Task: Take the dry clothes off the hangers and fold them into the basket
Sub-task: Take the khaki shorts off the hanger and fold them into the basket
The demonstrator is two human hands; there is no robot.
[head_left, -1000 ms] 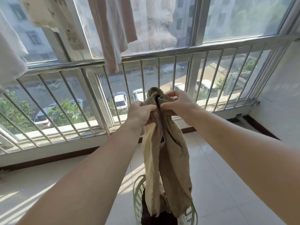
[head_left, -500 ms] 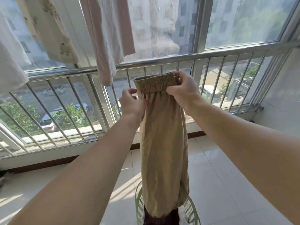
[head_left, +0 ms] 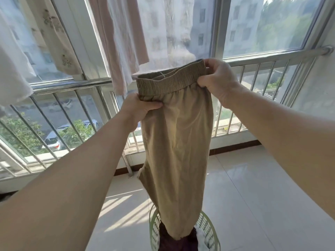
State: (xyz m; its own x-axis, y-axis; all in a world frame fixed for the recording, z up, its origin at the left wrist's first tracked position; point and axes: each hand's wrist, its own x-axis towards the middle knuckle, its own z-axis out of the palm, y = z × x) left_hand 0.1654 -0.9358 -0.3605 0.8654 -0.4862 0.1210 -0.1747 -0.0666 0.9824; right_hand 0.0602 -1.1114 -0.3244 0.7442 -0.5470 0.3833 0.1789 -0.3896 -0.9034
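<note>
Sunlight is streaking across the glossy white tile floor (head_left: 253, 187) below big windows (head_left: 262, 24) fronted by a steel railing (head_left: 72, 86).

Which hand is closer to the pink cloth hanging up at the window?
Left. The left hand grips the tan trousers just below the hanging pink cloth; the right hand is farther right.

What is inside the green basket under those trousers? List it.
Inside the basket: a dark maroon garment and something white. The trousers hide the rest.

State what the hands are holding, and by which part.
Both hold the tan trousers by the elastic waistband: left hand at its left end, right hand at its right end.
</note>
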